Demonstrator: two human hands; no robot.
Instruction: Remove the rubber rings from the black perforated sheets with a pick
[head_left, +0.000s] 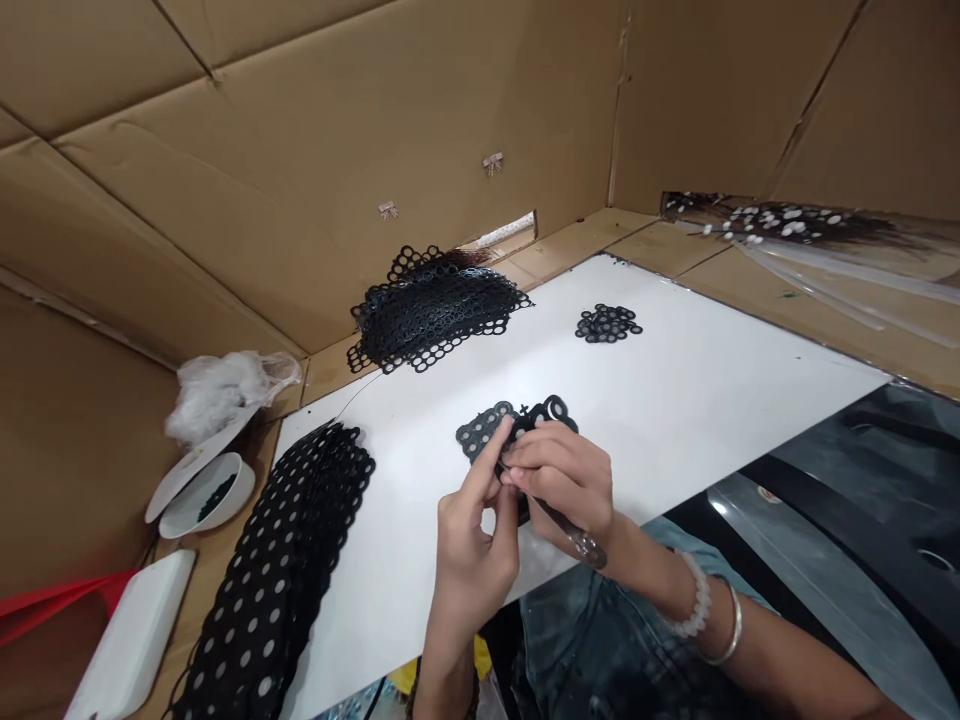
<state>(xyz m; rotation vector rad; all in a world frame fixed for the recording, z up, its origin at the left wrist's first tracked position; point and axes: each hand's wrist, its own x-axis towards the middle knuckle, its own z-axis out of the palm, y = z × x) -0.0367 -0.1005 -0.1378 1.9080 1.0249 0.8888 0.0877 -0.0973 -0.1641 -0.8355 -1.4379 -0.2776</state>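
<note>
In front of me, at the near side of a white board, my left hand (476, 540) pinches a black sheet of joined rings (484, 432) between thumb and fingers. My right hand (566, 475) is closed around a slim metal hand tool (579, 540), its broad rounded end sticking out below the palm. The tool's tip lies among the fingers at the ring piece, so its exact kind is hidden. Larger black rings (556, 408) show just past the right fingertips. Both hands meet over the work, fingertips nearly touching.
A tall heap of black ring mesh (439, 310) lies at the back of the white board (660, 400). A small pile of ring pieces (607, 323) sits right of it. Stacked perforated strips (262, 590) run down the left, beside a white bowl (210, 500) and a white box (135, 640). Cardboard walls (337, 130) enclose the back.
</note>
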